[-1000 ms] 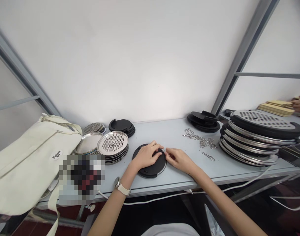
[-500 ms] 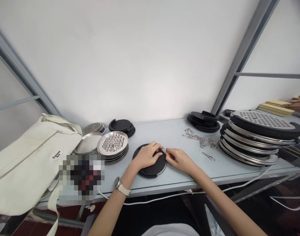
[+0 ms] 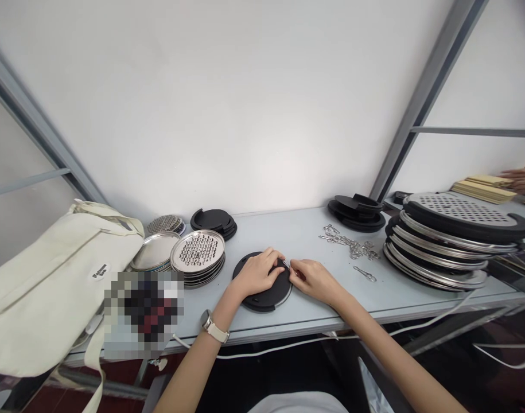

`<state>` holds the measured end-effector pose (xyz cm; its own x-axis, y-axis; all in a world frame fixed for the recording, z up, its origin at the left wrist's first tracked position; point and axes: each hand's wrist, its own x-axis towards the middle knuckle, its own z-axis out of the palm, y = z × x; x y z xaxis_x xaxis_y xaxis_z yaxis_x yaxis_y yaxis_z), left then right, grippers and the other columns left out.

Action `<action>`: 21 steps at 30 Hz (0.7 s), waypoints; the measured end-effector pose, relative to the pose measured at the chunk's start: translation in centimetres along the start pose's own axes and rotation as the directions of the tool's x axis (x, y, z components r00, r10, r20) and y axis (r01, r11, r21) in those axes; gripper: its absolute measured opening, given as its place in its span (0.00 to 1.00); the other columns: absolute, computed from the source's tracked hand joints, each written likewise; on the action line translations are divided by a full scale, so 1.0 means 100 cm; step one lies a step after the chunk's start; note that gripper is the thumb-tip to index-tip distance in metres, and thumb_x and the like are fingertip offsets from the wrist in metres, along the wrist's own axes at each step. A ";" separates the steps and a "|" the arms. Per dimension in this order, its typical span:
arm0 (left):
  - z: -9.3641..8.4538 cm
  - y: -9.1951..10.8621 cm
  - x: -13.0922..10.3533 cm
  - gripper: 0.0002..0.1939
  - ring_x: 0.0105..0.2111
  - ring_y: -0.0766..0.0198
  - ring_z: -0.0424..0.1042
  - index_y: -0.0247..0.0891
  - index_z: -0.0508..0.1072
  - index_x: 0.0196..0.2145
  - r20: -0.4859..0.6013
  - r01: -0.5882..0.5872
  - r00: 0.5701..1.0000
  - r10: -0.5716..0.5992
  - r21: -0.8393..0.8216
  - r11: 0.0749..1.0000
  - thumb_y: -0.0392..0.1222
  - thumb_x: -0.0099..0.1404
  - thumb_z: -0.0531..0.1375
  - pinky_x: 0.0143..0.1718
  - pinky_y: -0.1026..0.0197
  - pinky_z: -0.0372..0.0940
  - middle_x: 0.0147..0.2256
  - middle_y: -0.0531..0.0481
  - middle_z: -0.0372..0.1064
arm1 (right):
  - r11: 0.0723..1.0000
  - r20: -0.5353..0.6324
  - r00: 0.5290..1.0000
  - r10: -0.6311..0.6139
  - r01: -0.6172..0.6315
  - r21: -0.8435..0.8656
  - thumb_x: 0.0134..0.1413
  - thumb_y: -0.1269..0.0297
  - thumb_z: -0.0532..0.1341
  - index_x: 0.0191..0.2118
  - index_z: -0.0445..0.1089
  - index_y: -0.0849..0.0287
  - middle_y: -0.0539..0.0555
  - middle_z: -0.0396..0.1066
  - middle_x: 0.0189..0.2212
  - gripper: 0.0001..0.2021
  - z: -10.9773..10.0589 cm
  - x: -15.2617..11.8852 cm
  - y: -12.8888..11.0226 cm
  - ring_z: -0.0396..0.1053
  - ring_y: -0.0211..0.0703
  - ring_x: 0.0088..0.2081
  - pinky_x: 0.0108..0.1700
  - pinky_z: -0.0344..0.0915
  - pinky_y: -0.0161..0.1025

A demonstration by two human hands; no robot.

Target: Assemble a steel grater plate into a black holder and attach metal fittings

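A black disc [image 3: 266, 299] with a metal rim lies flat near the table's front edge. My left hand [image 3: 259, 272] rests over its upper part, thumb and fingers closed around a small metal piece [image 3: 286, 264] at the disc's right edge. Just right of that edge, my right hand [image 3: 310, 279] is closed in a pinch, its fingertips at the same metal piece. Most of the piece is hidden by the fingers. Several wire clips [image 3: 352, 245] lie loose on the table beyond my right hand, and a single clip [image 3: 365, 273] lies closer.
Grater discs [image 3: 198, 251] are stacked at left, beside plain metal discs [image 3: 156, 251] and a cream bag [image 3: 64, 287]. Black holders [image 3: 213, 221] stand behind. A tall disc stack [image 3: 447, 241] is at right, near another person's hand [image 3: 522, 182] and yellow pads [image 3: 483, 188].
My two hands and the black disc have hardly moved. The other person's hand at the far right has shifted slightly up and away from the yellow pads.
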<state>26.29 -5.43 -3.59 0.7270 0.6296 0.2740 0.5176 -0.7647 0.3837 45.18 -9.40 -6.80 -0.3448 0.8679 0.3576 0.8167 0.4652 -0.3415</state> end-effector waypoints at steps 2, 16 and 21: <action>0.000 0.000 0.000 0.10 0.36 0.64 0.66 0.41 0.63 0.45 0.001 -0.002 1.000 0.002 -0.001 1.000 0.41 0.66 0.51 0.37 0.61 0.61 0.40 0.50 0.63 | 1.000 -0.001 1.000 0.001 -0.001 0.006 0.56 0.67 0.49 0.26 0.60 0.58 0.48 0.62 0.20 0.08 0.000 0.000 0.000 0.57 0.35 0.22 0.27 0.49 0.32; 0.000 0.000 0.000 0.11 0.35 0.64 0.67 0.42 0.63 0.46 0.010 -0.020 1.000 0.019 0.024 1.000 0.42 0.67 0.50 0.37 0.62 0.61 0.41 0.50 0.63 | 1.000 -0.011 1.000 -0.009 0.009 -0.013 0.56 0.67 0.49 0.26 0.59 0.58 0.49 0.62 0.20 0.09 0.003 0.000 0.001 0.57 0.36 0.23 0.28 0.49 0.33; 0.000 0.000 -0.001 0.11 0.35 0.64 0.67 0.42 0.63 0.47 -0.001 -0.036 0.999 0.036 0.028 0.999 0.41 0.67 0.50 0.37 0.62 0.61 0.41 0.50 0.63 | 1.000 0.003 1.000 0.004 -0.004 0.010 0.56 0.66 0.49 0.26 0.58 0.58 0.48 0.62 0.20 0.08 0.001 0.000 0.000 0.57 0.35 0.22 0.27 0.49 0.32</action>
<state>26.26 -5.49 -3.56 0.7448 0.6016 0.2886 0.5033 -0.7905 0.3489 45.16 -9.41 -6.87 -0.3429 0.8701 0.3539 0.8132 0.4636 -0.3519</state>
